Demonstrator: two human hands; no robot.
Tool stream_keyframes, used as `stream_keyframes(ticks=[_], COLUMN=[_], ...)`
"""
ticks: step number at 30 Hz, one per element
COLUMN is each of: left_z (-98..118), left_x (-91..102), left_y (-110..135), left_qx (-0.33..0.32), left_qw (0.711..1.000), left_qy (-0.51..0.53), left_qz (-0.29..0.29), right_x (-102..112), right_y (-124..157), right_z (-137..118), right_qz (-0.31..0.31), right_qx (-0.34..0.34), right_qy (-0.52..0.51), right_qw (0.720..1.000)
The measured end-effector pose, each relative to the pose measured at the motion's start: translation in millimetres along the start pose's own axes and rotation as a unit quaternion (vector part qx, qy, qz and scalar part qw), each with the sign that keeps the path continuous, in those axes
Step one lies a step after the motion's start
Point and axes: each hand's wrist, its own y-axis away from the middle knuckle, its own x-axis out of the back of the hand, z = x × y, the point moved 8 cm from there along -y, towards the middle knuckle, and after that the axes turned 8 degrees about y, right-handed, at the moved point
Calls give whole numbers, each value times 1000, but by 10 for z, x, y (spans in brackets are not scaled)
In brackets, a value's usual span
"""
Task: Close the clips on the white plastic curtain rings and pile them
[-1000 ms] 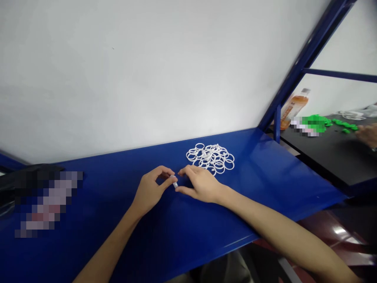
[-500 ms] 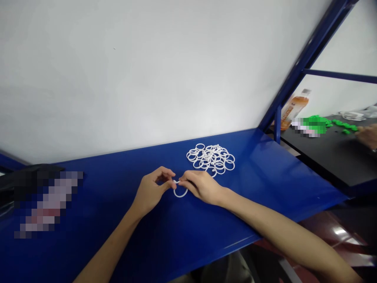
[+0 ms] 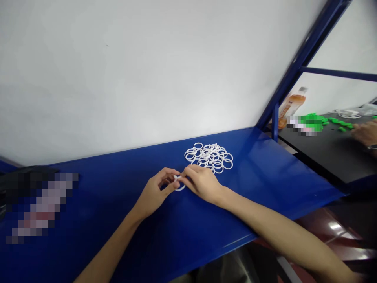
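Note:
My left hand (image 3: 154,190) and my right hand (image 3: 202,182) meet fingertip to fingertip over the blue table (image 3: 118,220). Both pinch one small white ring (image 3: 179,186), whose lower arc shows between the fingers. Just beyond my right hand lies a pile of several white rings (image 3: 209,156) on the table. Both hands are closed in a pinch.
A blurred dark object (image 3: 32,204) sits at the table's left end. A blue frame post (image 3: 275,122) stands at the right edge. Beyond it, a black table (image 3: 326,153) holds an orange bottle (image 3: 290,106), green parts (image 3: 316,120) and another person's hand (image 3: 365,131).
A second ago only a small white piece showed between my fingertips; then a ring's arc appeared. Both hands have since shifted slightly up and closer together around the ring.

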Motion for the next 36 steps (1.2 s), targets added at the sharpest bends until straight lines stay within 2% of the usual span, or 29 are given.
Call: stream_keyframes(ticks=[2, 4, 7, 10, 12, 14, 16, 19, 21, 24, 27, 30, 32, 36], left_z=[-15, -7, 75, 181, 200, 190, 181, 161, 102, -50, -185, -245, -253, -247], left_x=[-54, -63, -41, -62, -91, -98, -81, -9, 52, 85, 65, 54, 58, 68], left_y=[11, 18, 17, 37, 58, 67, 68, 44, 5, -62, -104, -113, -110, -99], left_qx=[10, 7, -55, -160, -204, -215, -211, -187, -152, -96, -64, -54, -53, -57], left_qw=[1000, 998, 983, 942, 907, 879, 868, 881, 896, 905, 907, 909, 909, 906], left_qy=[-6, -57, -176, -294, -369, -425, -449, -432, -411, -409, -415, -413, -414, -420], left_qz=[-16, -17, -4, -1, -4, -1, 9, 44, 65, 60, 30, 13, 9, 0], right_x=[59, 94, 122, 143, 107, 36, -32, -72, -16, 189, 358, 352, 294, 225], right_y=[-11, -16, -14, -8, -6, 0, 9, 7, -37, -133, -186, -194, -189, -182], right_z=[70, 97, 53, -32, -70, -84, -95, -69, 67, 476, 919, 1216, 1293, 1271], right_qz=[24, 31, 27, 25, 7, -15, -28, -34, -15, 55, 108, 108, 94, 81], right_qx=[-25, -27, 3, 45, 68, 84, 101, 118, 93, 2, -77, -120, -129, -127], right_qy=[1, -5, -33, -56, -58, -58, -66, -78, -56, 32, 110, 120, 113, 120], right_qw=[999, 999, 999, 997, 996, 995, 992, 989, 994, 998, 985, 980, 981, 981])
